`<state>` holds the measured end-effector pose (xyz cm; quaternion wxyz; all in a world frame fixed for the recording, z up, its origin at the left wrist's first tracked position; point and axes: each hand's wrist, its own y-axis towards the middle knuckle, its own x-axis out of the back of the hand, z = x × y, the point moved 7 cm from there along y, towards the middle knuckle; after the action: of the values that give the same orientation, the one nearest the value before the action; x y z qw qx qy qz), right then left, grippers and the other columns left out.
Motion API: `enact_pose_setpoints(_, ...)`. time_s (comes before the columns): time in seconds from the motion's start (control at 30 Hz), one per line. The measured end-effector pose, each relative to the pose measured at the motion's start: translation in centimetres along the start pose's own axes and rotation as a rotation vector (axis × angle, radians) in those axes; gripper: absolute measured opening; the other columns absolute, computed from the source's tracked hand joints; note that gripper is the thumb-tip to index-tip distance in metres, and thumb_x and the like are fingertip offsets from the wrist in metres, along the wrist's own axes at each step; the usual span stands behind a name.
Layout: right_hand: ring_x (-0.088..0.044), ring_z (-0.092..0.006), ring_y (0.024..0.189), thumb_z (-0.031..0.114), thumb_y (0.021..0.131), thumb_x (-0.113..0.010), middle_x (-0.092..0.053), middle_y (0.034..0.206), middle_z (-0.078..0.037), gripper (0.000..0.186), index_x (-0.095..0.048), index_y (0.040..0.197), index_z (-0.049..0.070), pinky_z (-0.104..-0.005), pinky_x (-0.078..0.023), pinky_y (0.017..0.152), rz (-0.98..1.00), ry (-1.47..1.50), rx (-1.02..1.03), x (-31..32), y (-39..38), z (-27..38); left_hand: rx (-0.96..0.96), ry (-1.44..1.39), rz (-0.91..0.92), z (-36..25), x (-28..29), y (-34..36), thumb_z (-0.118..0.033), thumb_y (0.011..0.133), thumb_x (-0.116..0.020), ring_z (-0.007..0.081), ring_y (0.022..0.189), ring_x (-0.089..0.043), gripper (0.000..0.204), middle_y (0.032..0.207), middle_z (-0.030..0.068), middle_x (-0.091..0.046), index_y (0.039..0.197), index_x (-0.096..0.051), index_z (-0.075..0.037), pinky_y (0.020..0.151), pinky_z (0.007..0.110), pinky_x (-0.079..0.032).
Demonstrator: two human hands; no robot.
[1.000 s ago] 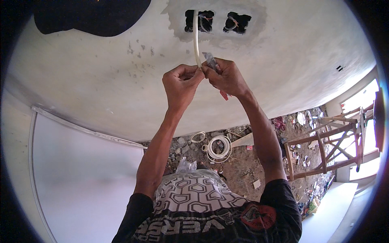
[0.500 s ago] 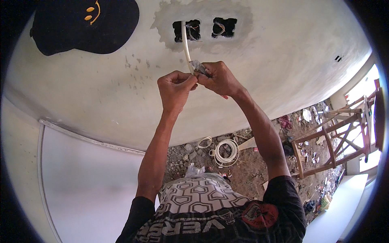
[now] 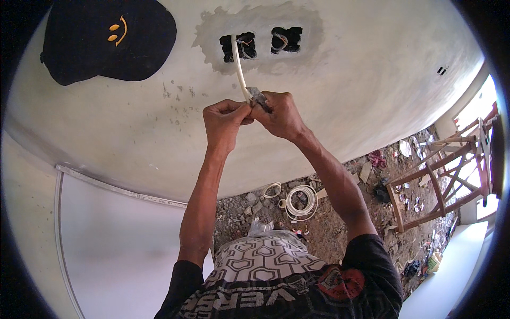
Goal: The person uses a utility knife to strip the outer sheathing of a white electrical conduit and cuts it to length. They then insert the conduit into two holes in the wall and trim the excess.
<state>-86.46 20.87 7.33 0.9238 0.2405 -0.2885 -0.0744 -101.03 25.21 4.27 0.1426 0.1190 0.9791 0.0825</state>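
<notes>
A white electrical cable (image 3: 239, 69) hangs out of the left square wall opening (image 3: 228, 49) and curves down to my hands. With thumb and fingers pinched together, my left hand (image 3: 221, 125) grips the cable's lower end, which is mostly hidden by the fingers. My right hand (image 3: 284, 116) touches it from the other side, closed around a grey, crumpled-looking piece (image 3: 258, 99) that lies against the cable. What that piece is, I cannot make out. Thin bare wires show inside the right square opening (image 3: 286, 40).
A dark cap (image 3: 109, 40) with a yellow smile is at the upper left by the wall. On the rubble-strewn floor lie a coil of white cable (image 3: 300, 202) and a smaller loop (image 3: 272, 190). A wooden frame (image 3: 441, 183) stands right; a pale panel (image 3: 122, 239) is left.
The wall, cap and openings have shifted slightly down and left in view. Both hands stay together at the cable's end, with a small shift of the fingers.
</notes>
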Motion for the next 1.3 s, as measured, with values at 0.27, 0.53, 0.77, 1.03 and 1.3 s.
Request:
enact_pose_setpoints(0.27, -0.051, -0.0083, 0.054, 0.022, 0.090, -0.067, -0.056, 0.057, -0.004, 0.029, -0.062, 0.076, -0.003, -0.0327, -0.045, 0.047, -0.021, 0.181, -0.185, 0.0, -0.5, -0.8, 0.023, 0.020, 0.018, -0.4, -0.2, -0.2, -0.002, 0.083, -0.073, 0.0171, 0.064, -0.071, 0.011, 0.076, 0.0150, -0.072, 0.081, -0.070, 0.009, 0.065, 0.029, -0.063)
enact_pose_setpoints(0.53, -0.049, -0.0039, 0.052, 0.025, 0.096, -0.063, -0.056, 0.059, 0.000, 0.030, -0.063, 0.081, -0.001, -0.0261, -0.041, 0.042, -0.002, 0.419, -0.316, -0.5, -1.7, -1.4, -0.018, 0.077, -0.032, -0.6, -1.0, -1.3, -0.017, 0.090, -0.078, 0.0126, 0.066, -0.068, 0.022, 0.076, 0.0076, -0.072, 0.088, -0.073, 0.004, 0.064, 0.027, -0.060)
enact_pose_setpoints(0.77, -0.054, -0.0066, 0.057, 0.024, 0.093, -0.068, -0.062, 0.062, -0.004, 0.030, -0.065, 0.080, -0.003, -0.0288, -0.045, 0.049, -0.177, 0.261, -0.187, -0.3, -1.8, -0.4, -0.324, 0.401, -0.092, -2.2, -2.0, -2.4, -0.015, 0.097, -0.070, 0.0093, 0.064, -0.066, 0.019, 0.073, 0.0059, -0.071, 0.092, -0.072, 0.004, 0.060, 0.027, -0.054)
enact_pose_setpoints(1.03, -0.056, -0.0079, 0.059, 0.021, 0.093, -0.064, -0.066, 0.066, -0.006, 0.028, -0.065, 0.081, -0.005, -0.0295, -0.047, 0.052, -0.211, 0.354, -0.228, -0.7, -1.6, -0.5, -0.373, 0.476, -0.114, -1.8, -2.2, -2.8, -0.018, 0.103, -0.060, 0.0118, 0.067, -0.064, 0.026, 0.073, 0.0066, -0.069, 0.103, -0.071, 0.005, 0.066, 0.030, -0.054)
enact_pose_setpoints(1.3, -0.048, -0.0060, 0.048, 0.020, 0.095, -0.061, -0.054, 0.060, -0.001, 0.027, -0.064, 0.079, -0.002, -0.0256, -0.037, 0.039, -0.126, 0.599, -0.355, -0.9, -2.6, -1.2, -0.325, 0.296, -0.127, -1.4, -2.0, -3.3, -0.022, 0.104, -0.060, 0.0108, 0.070, -0.062, 0.029, 0.076, 0.0049, -0.068, 0.106, -0.071, 0.004, 0.065, 0.028, -0.051)
